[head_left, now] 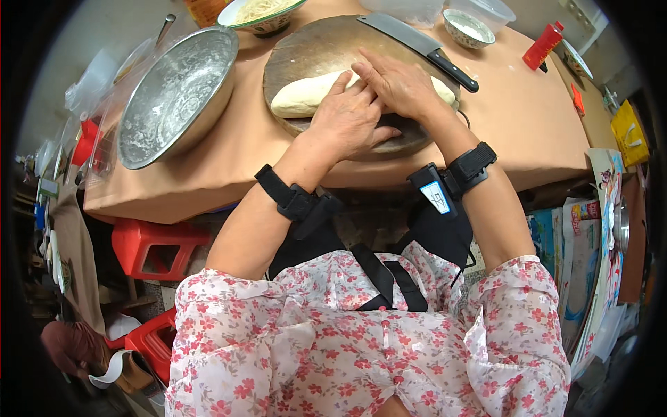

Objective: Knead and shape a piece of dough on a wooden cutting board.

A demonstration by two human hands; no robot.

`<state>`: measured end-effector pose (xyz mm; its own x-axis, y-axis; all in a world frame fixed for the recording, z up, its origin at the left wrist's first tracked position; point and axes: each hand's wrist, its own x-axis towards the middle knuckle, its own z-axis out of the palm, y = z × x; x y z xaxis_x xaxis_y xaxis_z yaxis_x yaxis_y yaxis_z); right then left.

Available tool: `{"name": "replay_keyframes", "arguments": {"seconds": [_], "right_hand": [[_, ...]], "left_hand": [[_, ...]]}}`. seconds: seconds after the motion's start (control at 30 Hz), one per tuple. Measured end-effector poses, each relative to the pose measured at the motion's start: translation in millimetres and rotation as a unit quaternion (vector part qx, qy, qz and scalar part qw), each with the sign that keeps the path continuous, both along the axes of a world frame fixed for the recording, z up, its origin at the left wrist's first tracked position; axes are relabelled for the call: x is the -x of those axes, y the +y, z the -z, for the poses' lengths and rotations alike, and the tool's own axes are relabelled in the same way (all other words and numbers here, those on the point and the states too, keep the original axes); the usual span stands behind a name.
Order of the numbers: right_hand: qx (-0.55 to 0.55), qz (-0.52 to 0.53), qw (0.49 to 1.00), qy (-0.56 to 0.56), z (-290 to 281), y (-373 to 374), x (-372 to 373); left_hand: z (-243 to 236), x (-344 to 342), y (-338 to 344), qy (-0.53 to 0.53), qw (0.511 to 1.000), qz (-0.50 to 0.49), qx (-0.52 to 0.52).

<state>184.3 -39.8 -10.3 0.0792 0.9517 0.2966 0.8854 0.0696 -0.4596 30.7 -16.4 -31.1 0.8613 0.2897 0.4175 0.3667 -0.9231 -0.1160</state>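
"As the left hand and right hand both lie over the pale dough roll, where does it sit?"

"Crosswise on the round wooden board, which rests on the bench."

"Fingers?"

"Left: slightly apart on the dough, thumb out to the right. Right: extended, overlapping the left fingers; partly hidden. Neither hand clamped."

"Surroundings?"

"Cleaver on the board's far right, handle past its edge. Metal bowl, white residue inside, left of the board."
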Motion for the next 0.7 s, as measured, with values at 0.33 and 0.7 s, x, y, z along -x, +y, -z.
{"name": "replay_keyframes", "arguments": {"seconds": [0.33, 0.7], "right_hand": [[-0.035, 0.078, 0.989, -0.123, 10, -18, -32], [-0.032, 0.128, 0.991, -0.006, 40, -42, -74]], "left_hand": [[3, 11, 2, -0.058, 0.997, -0.047, -0.021], [2, 67, 15, -0.051, 0.983, -0.168, 0.045]]}}
